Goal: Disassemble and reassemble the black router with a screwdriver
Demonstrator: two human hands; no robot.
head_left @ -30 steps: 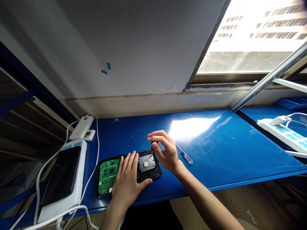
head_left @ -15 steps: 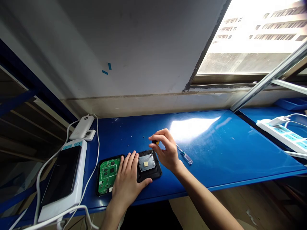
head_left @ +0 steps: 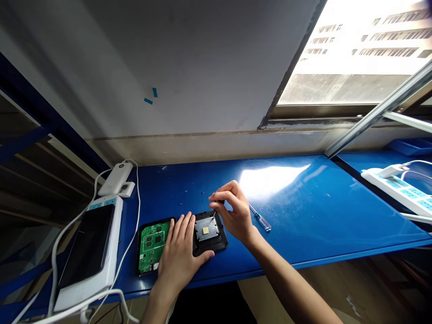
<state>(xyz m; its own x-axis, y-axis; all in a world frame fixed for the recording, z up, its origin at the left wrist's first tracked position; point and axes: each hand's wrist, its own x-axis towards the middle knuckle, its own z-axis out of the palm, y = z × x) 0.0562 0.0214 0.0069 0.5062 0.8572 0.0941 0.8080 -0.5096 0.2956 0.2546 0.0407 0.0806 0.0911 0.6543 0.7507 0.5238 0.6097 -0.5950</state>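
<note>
My right hand (head_left: 234,211) pinches the dark handle of a small screwdriver (head_left: 214,213). Its thin shaft points down at the upper right corner of a metal plate (head_left: 206,222). That plate, with a pale square pad (head_left: 205,230) on it, sits inside a black plastic housing (head_left: 221,243). My left hand (head_left: 180,245) lies flat with fingers stretched, its thumb along the housing's lower edge and its fingers over the left side. Left of it rests a second black shell holding a green circuit board (head_left: 148,247), partly covered by the hand.
A second screwdriver with a clear handle (head_left: 264,222) lies right of my right hand. Several tiny screws (head_left: 202,192) are scattered behind the housing. On the left, a phone (head_left: 89,243) rests on a white power strip (head_left: 114,243) with cables. Another power strip (head_left: 405,191) is far right.
The fingers of my right hand have turned slightly on the screwdriver handle, so less of it shows. My left hand and the housing stay put.
</note>
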